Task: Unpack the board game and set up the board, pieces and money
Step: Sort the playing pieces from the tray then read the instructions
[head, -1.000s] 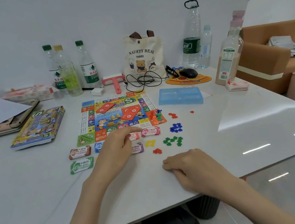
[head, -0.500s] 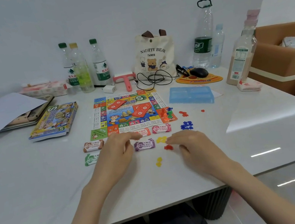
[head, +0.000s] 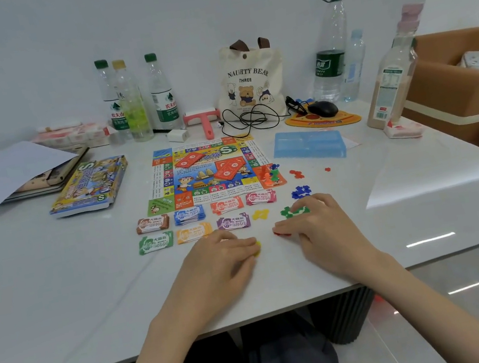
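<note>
The colourful game board (head: 166, 175) lies unfolded mid-table, with red cards (head: 229, 168) on it and small pawns (head: 270, 174) at its near right corner. Several stacks of paper money (head: 190, 215) sit in two rows in front of it. Beside them are loose yellow pieces (head: 260, 214), green pieces (head: 285, 212), blue pieces (head: 301, 192) and red pieces (head: 297, 173). My left hand (head: 223, 258) pinches a yellow piece (head: 257, 246) at its fingertips. My right hand (head: 319, 224) rests on the table, its index fingertip on a red piece (head: 280, 233), partly covering the green pieces.
The game box (head: 90, 186) lies left of the board and a blue plastic tray (head: 308, 145) to its right. Bottles (head: 161, 92), a tote bag (head: 248, 77), a cable, a mouse (head: 323, 109) and papers (head: 6, 172) line the back. The table edge (head: 256, 322) runs near my wrists.
My left hand left the money stacks and moved right and nearer to the stray yellow piece. My right hand slid forward and right to the red and green pieces.
</note>
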{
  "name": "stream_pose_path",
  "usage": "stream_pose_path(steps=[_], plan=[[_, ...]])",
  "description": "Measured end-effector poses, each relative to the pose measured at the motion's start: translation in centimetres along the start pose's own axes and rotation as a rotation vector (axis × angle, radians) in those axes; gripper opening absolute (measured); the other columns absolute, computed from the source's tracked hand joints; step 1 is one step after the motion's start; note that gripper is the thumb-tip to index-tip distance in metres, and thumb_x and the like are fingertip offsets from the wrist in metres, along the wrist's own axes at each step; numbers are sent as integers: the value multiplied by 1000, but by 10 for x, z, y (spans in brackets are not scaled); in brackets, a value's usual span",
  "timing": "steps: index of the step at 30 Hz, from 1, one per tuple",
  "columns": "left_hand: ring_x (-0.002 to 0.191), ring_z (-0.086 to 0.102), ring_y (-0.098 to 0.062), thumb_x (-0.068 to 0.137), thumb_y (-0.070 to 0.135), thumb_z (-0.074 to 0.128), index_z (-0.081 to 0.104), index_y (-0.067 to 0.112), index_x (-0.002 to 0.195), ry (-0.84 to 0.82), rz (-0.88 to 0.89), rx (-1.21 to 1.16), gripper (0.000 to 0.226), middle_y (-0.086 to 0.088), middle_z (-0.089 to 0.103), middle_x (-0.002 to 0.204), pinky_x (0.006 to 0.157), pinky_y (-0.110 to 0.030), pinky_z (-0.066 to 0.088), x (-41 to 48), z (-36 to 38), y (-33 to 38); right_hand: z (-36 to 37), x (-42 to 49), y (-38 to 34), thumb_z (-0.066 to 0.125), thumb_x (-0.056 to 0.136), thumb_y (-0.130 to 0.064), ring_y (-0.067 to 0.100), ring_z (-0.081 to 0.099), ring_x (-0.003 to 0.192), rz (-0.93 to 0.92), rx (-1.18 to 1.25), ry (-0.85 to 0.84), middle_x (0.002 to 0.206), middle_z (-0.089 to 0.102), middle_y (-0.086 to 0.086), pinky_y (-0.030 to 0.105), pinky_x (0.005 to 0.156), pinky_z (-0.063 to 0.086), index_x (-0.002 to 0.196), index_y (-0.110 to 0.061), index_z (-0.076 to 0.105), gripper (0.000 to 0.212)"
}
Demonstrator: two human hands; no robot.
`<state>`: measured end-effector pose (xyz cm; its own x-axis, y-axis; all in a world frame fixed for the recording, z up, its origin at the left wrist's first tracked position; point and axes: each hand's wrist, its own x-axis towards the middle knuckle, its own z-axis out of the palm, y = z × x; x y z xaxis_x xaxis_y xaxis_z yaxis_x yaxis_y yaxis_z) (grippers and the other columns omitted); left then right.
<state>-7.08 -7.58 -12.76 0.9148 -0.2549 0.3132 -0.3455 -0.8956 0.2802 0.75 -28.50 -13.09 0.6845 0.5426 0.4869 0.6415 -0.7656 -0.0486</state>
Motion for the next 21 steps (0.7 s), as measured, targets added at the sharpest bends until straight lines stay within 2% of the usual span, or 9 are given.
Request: stream_pose_path(steps=[3, 6, 8, 12, 15, 18, 21], plan=[[134, 33, -3, 85, 61, 16, 52, 38, 135, -110, -17, 28, 66, 29, 47, 138, 109, -26, 26, -7, -3, 5, -1, -2, -1, 44, 77, -10, 22, 66, 92, -3, -4, 73, 88, 74, -7, 30, 91, 31, 92, -30, 77, 42], [143, 13, 0, 82, 66, 2, 35, 40, 145, -191, 6, 97, 75, 31, 29, 148, 110, -19, 7, -9, -7, 9, 3, -6, -2, 44, 79, -11, 20, 66, 91, -63, -12, 100, 91, 74, -17, 32, 91, 31, 92, -32, 77, 41], [144, 8, -1, 85, 70, 1, 29, 40, 147, -223, 6, 118, 74, 30, 24, 150, 112, -20, 3, -8, -9, 11, 2, -9, -1, 36, 80, -15, 19, 65, 90, -66, -26, 149, 89, 74, -18, 32, 90, 31, 88, -33, 78, 47], [145, 0, -1, 92, 61, 6, 25, 37, 150, -244, 19, 178, 65, 26, 19, 154, 116, -25, -4, 3, -6, 12, -5, -11, 0, 33, 76, -16, 14, 50, 95, -20, -47, 245, 79, 74, -7, 31, 87, 31, 79, -30, 79, 48], [145, -9, -1, 100, 52, 12, 21, 34, 152, -260, 9, 206, 56, 23, 16, 157, 118, -32, -13, 16, -1, 12, 0, -13, 7, 31, 78, -17, 19, 63, 98, 14, -12, 150, 93, 75, -10, 31, 94, 29, 92, -29, 78, 51], [145, -14, -3, 100, 52, 10, 20, 32, 152, -275, -10, 237, 57, 20, 14, 157, 117, -38, -19, 29, 2, 12, 2, -11, 15, 33, 81, -13, 20, 60, 106, 96, 92, 114, 109, 71, -14, 29, 98, 31, 105, -29, 75, 51], [145, -14, -3, 98, 55, 7, 21, 32, 152, -252, -3, 229, 60, 20, 15, 157, 116, -40, -20, 37, 4, 11, -4, -5, 23, 43, 82, 1, 22, 59, 110, 186, 210, 123, 116, 69, -7, 34, 99, 40, 110, -22, 74, 47]])
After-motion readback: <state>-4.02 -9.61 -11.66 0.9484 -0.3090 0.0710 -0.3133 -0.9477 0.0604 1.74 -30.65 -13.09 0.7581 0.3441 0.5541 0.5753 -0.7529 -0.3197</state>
